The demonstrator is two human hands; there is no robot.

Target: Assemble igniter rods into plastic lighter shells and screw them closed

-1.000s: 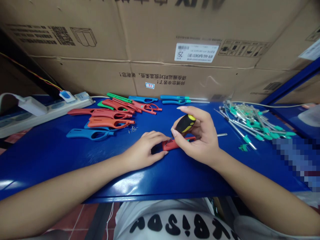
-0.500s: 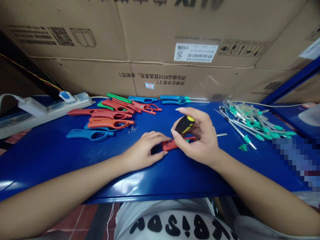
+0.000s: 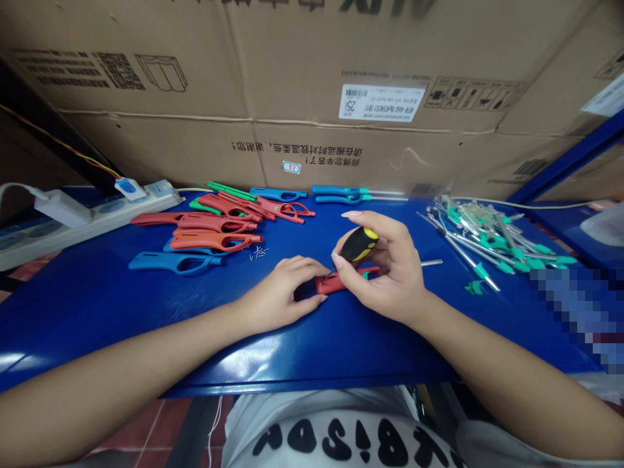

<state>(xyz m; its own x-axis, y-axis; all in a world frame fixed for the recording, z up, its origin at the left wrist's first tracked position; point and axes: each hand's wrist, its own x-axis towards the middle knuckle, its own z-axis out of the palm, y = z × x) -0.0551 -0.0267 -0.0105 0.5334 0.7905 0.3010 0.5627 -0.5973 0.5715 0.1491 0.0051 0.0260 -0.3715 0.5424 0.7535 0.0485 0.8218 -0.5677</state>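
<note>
Screwdriver [image 3: 359,246] sits in my right hand [image 3: 392,270], thumb and fingers curled round its black-and-yellow handle, its shaft slanting down to the left end of a red lighter casing [image 3: 336,284]. My left hand [image 3: 280,292] grips that end, thumb and fingertips parted only by the casing's width, and the casing lies on the blue table [image 3: 312,354] between my hands. Loose screws [image 3: 259,252] sit beyond my left hand, beside an orange lighter casing [image 3: 209,240]

A cardboard box [image 3: 195,146] bears upside-down print [image 3: 312,149], a white label [image 3: 383,104] and a small blue-edged sticker [image 3: 291,167]. Before the box's left end lies a white power strip [image 3: 108,211] holding a white adapter [image 3: 65,209]. Red floor tiles [image 3: 166,419] show below the box.
</note>
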